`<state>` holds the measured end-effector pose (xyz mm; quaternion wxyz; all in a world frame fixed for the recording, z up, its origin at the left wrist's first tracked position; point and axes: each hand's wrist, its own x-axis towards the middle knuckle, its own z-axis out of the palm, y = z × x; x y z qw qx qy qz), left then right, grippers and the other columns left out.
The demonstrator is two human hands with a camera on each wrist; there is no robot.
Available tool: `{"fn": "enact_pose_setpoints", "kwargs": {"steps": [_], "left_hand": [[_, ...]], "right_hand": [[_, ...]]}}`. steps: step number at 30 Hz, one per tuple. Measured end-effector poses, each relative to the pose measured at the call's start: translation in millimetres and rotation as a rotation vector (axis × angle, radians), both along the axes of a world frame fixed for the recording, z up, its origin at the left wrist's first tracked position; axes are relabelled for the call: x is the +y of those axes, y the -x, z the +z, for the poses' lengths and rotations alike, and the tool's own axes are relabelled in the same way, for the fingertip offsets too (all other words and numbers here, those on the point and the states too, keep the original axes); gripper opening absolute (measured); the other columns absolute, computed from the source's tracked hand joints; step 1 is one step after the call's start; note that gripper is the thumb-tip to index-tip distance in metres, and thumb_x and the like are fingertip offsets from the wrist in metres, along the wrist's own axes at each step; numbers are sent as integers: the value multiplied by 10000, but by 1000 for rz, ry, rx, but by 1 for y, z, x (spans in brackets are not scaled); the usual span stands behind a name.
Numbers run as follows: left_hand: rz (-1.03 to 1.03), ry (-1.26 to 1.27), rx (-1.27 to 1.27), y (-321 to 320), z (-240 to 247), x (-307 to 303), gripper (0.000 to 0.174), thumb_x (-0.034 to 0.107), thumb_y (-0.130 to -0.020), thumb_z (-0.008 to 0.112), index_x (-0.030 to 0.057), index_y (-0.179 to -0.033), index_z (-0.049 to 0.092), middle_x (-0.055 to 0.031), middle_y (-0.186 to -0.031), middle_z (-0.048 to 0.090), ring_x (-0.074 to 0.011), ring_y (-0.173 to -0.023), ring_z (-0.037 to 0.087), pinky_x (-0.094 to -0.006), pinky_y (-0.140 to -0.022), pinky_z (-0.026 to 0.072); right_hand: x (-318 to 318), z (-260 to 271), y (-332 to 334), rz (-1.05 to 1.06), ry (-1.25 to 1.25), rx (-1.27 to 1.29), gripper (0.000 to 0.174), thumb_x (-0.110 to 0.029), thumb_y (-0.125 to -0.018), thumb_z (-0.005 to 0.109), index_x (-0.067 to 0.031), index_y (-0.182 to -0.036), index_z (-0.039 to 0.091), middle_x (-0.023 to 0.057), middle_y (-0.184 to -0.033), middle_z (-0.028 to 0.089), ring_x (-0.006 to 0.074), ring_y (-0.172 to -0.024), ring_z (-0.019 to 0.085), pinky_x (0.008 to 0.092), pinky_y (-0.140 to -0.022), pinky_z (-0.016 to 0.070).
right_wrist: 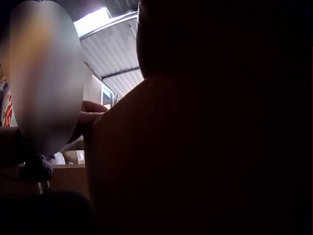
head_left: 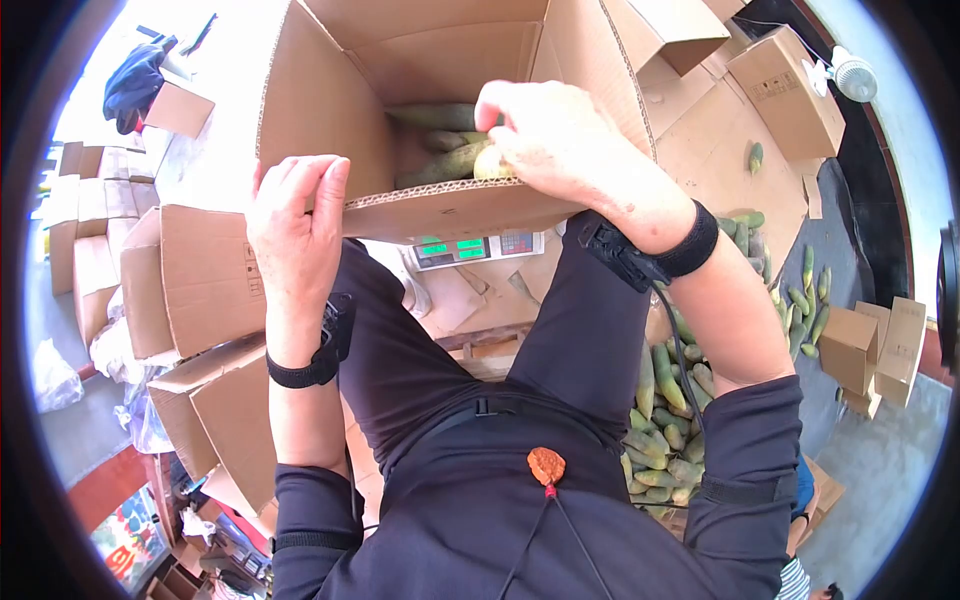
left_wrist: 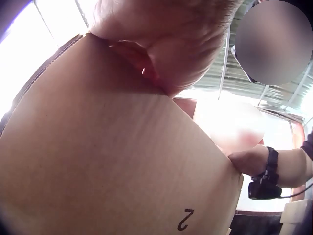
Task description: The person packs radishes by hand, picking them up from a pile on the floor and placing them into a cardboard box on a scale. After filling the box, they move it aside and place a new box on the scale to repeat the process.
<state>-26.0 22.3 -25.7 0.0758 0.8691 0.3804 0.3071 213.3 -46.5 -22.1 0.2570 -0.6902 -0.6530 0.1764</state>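
Observation:
An open cardboard box [head_left: 450, 205] stands in front of the person, with several long green vegetables [head_left: 440, 168] lying inside. At its near left corner the left hand [head_left: 298, 225] grips the cardboard edge; in the left wrist view this hand [left_wrist: 166, 39] bends over the top of the box wall [left_wrist: 98, 147]. The right hand [head_left: 560, 140] reaches over the near wall with bent fingers, just above a pale yellow-green vegetable [head_left: 492, 163]. Whether its fingers hold that vegetable cannot be told. The right wrist view is mostly dark, with the left hand's fingers [right_wrist: 93, 113] at the box edge.
Beneath the box is a scale with a lit green display [head_left: 450, 250]. More cardboard boxes [head_left: 210, 275] stand at the left, others [head_left: 790, 90] at the upper right. A pile of green vegetables [head_left: 665, 450] lies beside the right leg. A small white fan [head_left: 853, 77] is at the far right.

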Motion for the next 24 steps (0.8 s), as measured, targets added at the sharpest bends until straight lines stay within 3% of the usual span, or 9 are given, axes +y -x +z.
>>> {"fn": "enact_pose_setpoints", "kwargs": {"steps": [2, 4, 5, 7, 10, 15, 24], "left_hand": [[-4, -9, -15, -2, 0, -1, 134, 203, -905, 624, 78, -864, 652, -29, -817, 642, -209, -819, 600, -428, -1011, 345], [0, 13, -38, -2, 0, -3, 140, 201, -907, 621, 71, -864, 649, -33, -815, 643, -206, -810, 598, -430, -1019, 338], [-4, 14, -33, -1, 1, -5, 140, 201, -907, 621, 71, -864, 649, -33, -815, 643, -206, -810, 598, -430, -1019, 338], [7, 33, -52, -1, 1, -7, 143, 198, -910, 618, 66, -864, 647, -36, -807, 642, -200, -815, 597, -435, -1038, 322], [19, -6, -17, -1, -1, -9, 144, 196, -915, 615, 64, -868, 648, -34, -797, 638, -201, -804, 597, -439, -1056, 306], [11, 12, -57, -2, -5, -11, 147, 199, -919, 612, 64, -873, 650, -32, -804, 643, -196, -793, 603, -443, -1064, 302], [-21, 6, -68, -8, -3, -19, 135, 186, -917, 612, 67, -871, 653, -28, -816, 654, -191, -805, 612, -446, -1054, 319]], "right_hand": [[-6, 1, -1, 32, -12, 0, 139, -76, -763, 582, -98, -889, 639, 111, -886, 671, 303, -885, 626, 415, -789, 489], [-15, 9, -6, -2, -281, -61, 151, -66, -799, 577, -98, -927, 651, 102, -882, 671, 300, -823, 623, 381, -758, 497], [-23, 15, -10, -7, -280, -57, 151, -66, -799, 577, -98, -927, 651, 102, -882, 671, 300, -823, 623, 381, -758, 497], [-48, 24, -22, -91, -450, 224, 154, -49, -839, 591, -61, -981, 651, 78, -872, 680, 220, -789, 644, 304, -752, 504], [-90, 15, -45, -326, -487, 500, 136, 14, -884, 562, 10, -1000, 634, 44, -892, 666, 113, -853, 632, 238, -782, 491], [-171, -77, -88, -727, -314, 585, 146, 0, -909, 543, 20, -1033, 619, 34, -925, 657, 96, -862, 614, 229, -775, 483], [-316, -250, -62, -1017, 89, 697, 149, 39, -860, 536, 12, -978, 624, 36, -862, 650, 95, -748, 601, 223, -691, 483]]}}
